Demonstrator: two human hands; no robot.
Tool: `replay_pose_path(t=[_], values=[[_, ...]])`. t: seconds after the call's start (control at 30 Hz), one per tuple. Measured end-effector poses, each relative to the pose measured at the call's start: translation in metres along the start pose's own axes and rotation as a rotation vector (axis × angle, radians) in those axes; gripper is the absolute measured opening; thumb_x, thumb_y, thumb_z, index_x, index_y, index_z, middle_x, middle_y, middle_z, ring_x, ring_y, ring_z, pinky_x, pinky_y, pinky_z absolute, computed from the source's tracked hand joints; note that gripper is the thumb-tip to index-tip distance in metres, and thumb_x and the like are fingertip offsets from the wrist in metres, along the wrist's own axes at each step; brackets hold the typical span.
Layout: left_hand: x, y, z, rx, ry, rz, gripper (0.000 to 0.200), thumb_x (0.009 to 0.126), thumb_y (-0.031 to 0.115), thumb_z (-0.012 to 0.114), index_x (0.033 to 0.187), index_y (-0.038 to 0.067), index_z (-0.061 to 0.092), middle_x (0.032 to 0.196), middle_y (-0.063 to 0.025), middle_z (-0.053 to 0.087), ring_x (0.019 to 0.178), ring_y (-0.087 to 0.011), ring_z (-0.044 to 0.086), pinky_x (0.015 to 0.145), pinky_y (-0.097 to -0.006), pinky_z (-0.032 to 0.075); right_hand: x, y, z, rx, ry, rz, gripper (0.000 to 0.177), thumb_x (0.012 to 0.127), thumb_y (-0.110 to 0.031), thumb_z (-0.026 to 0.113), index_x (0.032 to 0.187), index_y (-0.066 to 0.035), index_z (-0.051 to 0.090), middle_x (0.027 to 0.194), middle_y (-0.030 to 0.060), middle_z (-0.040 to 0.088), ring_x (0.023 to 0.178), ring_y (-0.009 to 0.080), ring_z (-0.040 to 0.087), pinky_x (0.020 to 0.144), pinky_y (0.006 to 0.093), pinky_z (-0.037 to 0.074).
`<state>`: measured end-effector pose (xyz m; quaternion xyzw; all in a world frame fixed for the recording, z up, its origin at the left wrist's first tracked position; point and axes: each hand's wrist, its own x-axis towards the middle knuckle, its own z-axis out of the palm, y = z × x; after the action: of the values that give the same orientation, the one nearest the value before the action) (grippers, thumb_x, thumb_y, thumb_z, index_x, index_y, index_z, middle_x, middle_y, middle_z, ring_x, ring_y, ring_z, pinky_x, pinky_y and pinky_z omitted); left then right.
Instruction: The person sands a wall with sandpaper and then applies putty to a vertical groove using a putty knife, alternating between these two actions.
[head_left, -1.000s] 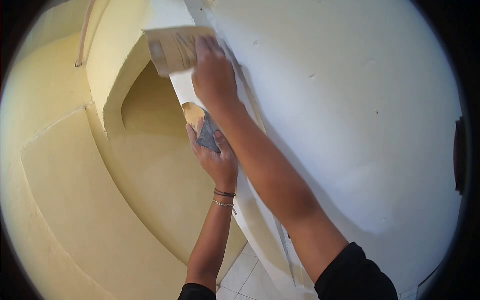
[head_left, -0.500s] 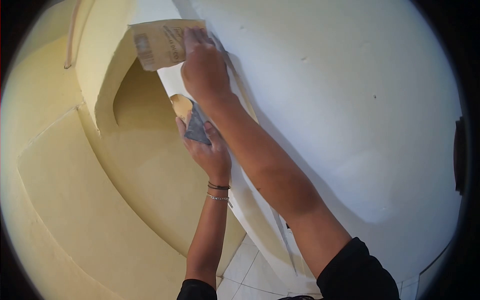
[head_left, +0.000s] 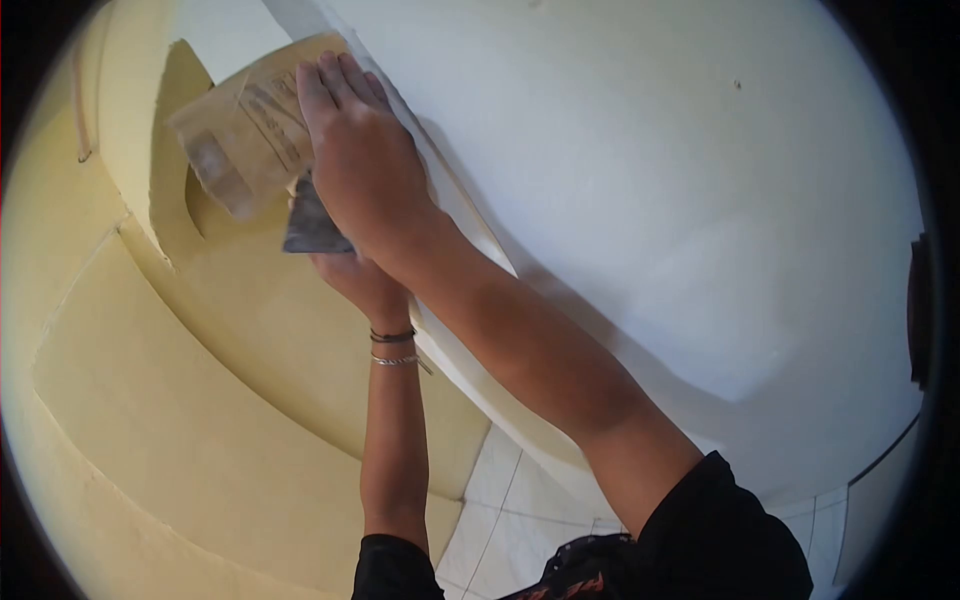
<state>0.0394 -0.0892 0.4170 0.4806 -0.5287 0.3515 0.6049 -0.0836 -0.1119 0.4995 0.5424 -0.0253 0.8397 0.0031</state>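
Observation:
A tan printed sheet [head_left: 245, 130], looking like sandpaper, lies under the fingers of my right hand [head_left: 360, 150] against the narrow edge of the white wall. The fingers are stretched out side by side and press the sheet flat. Just below, my left hand [head_left: 350, 275] holds a dark grey folded piece [head_left: 318, 225] near the same edge. My right hand and forearm hide part of the left fingers. Two bracelets [head_left: 393, 348] circle the left wrist.
A yellow wall [head_left: 230, 300] with a curved recess and a raised panel [head_left: 150, 400] spreads on the left. The white wall [head_left: 680, 220] fills the right. White floor tiles [head_left: 500, 530] show at the bottom.
Both hands have shifted left in view, the right one also down and the left one slightly up. The tan sheet has tilted, and my right hand now covers part of the left.

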Motion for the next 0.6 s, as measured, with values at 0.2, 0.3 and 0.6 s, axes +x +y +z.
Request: replay_pose_path(t=[0.2,0.3,0.6], values=[[-0.011,0.010,0.008,-0.189,0.257,0.052,0.035,0.091,0.028,0.051,0.084,-0.006,0.052,0.082,-0.0042,0.057,0.072,-0.0133,0.049,0.067,-0.0264,0.042,-0.098,0.001,-0.058,0.080,-0.215,0.124,0.050,0.075,0.003,0.050,0.124,0.007,0.041,0.123,0.0256,0.047,0.120,0.0382,0.040,0.101,0.0427,0.032],[-0.006,0.041,0.007,-0.163,0.303,-0.193,0.036,0.092,0.027,0.050,0.076,-0.005,0.052,0.073,-0.0020,0.054,0.065,-0.0121,0.046,0.061,-0.0254,0.040,-0.149,-0.003,-0.097,0.095,-0.316,0.218,0.048,0.074,0.007,0.049,0.122,0.005,0.045,0.125,0.0237,0.045,0.120,0.0363,0.042,0.100,0.0437,0.035],[-0.008,0.062,0.014,-0.094,0.333,-0.227,0.033,0.089,0.026,0.053,0.094,-0.007,0.060,0.088,-0.0115,0.064,0.073,-0.0203,0.060,0.064,-0.0288,0.047,-0.172,0.003,-0.102,0.098,-0.318,0.202,0.047,0.077,0.002,0.052,0.123,0.005,0.045,0.130,0.0242,0.041,0.123,0.0384,0.038,0.101,0.0472,0.031]])
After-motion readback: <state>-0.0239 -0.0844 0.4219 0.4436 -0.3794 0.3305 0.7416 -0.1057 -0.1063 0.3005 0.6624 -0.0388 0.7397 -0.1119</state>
